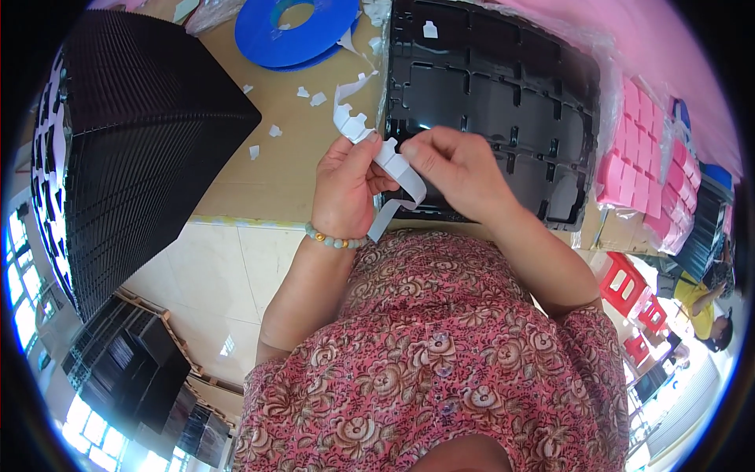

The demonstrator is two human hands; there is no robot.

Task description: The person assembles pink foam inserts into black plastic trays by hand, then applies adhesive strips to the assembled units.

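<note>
Between the thumb and fingers of my left hand (344, 185) is a white strip of labels (391, 161) with small notched tabs. One end of the strip curls down below the hand, while the other runs up toward a blue reel (259, 35). My right hand (464, 169) is closed in a pinch right beside a tab on the strip; its fingertips hide what they grip, if anything. Under and beyond my right hand lies a black plastic tray (491, 86) with moulded ridges. A single white label (430, 30) sits on its far left part.
Several white label scraps (275, 130) lie on the brown tabletop (303, 169). A tall stack of black trays (149, 134) stands at left. Pink blocks (633, 149) in clear film are at right. Red plastic stools (621, 283) and a person in yellow (692, 295) appear farther right.
</note>
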